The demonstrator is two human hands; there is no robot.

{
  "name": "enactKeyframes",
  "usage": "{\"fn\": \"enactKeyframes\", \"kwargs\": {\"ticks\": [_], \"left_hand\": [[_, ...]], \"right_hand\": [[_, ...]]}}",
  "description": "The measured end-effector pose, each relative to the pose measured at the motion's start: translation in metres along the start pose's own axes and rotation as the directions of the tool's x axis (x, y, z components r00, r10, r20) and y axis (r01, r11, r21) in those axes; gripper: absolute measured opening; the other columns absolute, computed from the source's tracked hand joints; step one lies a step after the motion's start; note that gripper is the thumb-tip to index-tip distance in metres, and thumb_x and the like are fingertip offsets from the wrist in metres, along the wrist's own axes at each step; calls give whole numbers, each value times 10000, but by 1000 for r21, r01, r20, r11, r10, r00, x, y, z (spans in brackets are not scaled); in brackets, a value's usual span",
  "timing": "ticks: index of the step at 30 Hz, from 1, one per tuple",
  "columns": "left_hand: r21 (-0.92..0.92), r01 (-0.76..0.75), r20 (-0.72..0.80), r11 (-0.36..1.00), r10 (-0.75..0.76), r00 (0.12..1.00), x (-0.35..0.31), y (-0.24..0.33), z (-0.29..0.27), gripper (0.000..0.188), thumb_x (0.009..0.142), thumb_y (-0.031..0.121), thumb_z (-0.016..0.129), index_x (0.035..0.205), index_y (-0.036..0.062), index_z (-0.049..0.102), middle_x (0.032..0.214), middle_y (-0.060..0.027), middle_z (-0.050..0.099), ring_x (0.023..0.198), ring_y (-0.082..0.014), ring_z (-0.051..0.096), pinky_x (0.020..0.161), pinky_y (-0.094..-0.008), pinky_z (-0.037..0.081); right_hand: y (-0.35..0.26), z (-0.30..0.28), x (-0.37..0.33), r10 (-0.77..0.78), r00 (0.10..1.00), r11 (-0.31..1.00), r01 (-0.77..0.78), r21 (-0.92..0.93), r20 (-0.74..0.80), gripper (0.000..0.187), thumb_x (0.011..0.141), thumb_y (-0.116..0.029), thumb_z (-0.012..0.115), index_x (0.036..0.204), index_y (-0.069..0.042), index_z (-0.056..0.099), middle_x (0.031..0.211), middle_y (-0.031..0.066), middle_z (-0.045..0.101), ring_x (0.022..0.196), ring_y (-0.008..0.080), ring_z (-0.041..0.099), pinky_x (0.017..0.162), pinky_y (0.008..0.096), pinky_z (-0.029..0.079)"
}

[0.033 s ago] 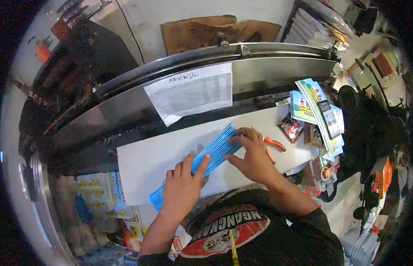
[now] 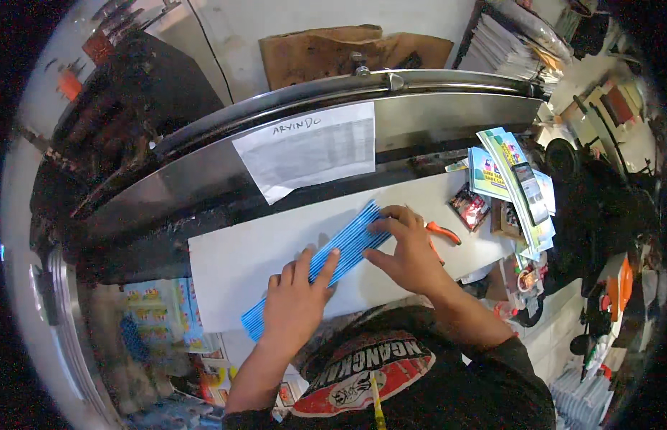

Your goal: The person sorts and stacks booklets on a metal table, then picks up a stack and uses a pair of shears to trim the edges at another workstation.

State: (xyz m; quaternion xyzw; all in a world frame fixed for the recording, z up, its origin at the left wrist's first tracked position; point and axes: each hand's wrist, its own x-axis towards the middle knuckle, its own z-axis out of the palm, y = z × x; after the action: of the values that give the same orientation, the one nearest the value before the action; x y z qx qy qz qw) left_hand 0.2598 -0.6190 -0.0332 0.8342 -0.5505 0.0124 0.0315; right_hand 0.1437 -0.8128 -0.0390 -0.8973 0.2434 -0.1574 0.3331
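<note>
A bundle of long, thin blue strips, banded lighter and darker, lies slanting over the white board in front of me. My left hand spans its middle from above, fingers at the far edge and thumb on top. The bundle's upper right end is held by my right hand, with the thumb at the near edge and bent fingers over the far side. Part of the strips is hidden under both hands. Just right of my right hand are pliers with orange handles, their jaws mostly covered by it.
Beneath the work is a white board. A marked paper sheet hangs on the metal bar behind. At right, printed booklets are stacked with a phone on top, beside a small dark red packet.
</note>
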Motion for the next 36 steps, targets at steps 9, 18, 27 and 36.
{"fn": "enactKeyframes", "kwargs": {"ticks": [9, 18, 27, 36], "left_hand": [[19, -13, 7, 1000, 13, 1000, 2, -4, 1, 672, 870, 282, 662, 1485, 252, 389, 1308, -147, 535, 1036, -308, 602, 814, -457, 503], [-92, -122, 145, 988, 135, 980, -11, -40, -3, 796, 792, 205, 735, 1488, 130, 357, 1168, -108, 598, 1015, -279, 616, 881, -410, 475], [-115, 47, 80, 992, -38, 996, -8, -21, -6, 949, 705, 353, 809, 1502, 156, 333, 1496, -172, 367, 1373, -356, 358, 1081, -549, 324], [-54, 41, 150, 998, -33, 988, 0, -22, -7, 918, 695, 319, 820, 1492, 259, 369, 1477, -152, 400, 1321, -327, 423, 1037, -518, 358]], "right_hand": [[-9, 7, -5, -56, 982, 989, 30, -148, -178, 516, 771, -197, 787, 1234, -68, 601, 1317, 166, 510, 1249, 377, 446, 1038, 468, 374], [28, -31, 5, -188, 937, 982, 167, 94, 295, 351, 901, -114, 663, 1244, -52, 619, 1089, 146, 684, 1021, 293, 647, 932, 376, 479], [83, -35, 3, -122, 992, 962, 110, -249, -34, 617, 786, -216, 787, 1296, -2, 515, 1250, 218, 566, 1166, 383, 538, 987, 448, 443], [112, -18, -46, 228, 972, 881, -181, -436, 58, 724, 744, -232, 770, 1330, 2, 415, 1213, 244, 538, 1120, 417, 513, 923, 486, 467]]}}
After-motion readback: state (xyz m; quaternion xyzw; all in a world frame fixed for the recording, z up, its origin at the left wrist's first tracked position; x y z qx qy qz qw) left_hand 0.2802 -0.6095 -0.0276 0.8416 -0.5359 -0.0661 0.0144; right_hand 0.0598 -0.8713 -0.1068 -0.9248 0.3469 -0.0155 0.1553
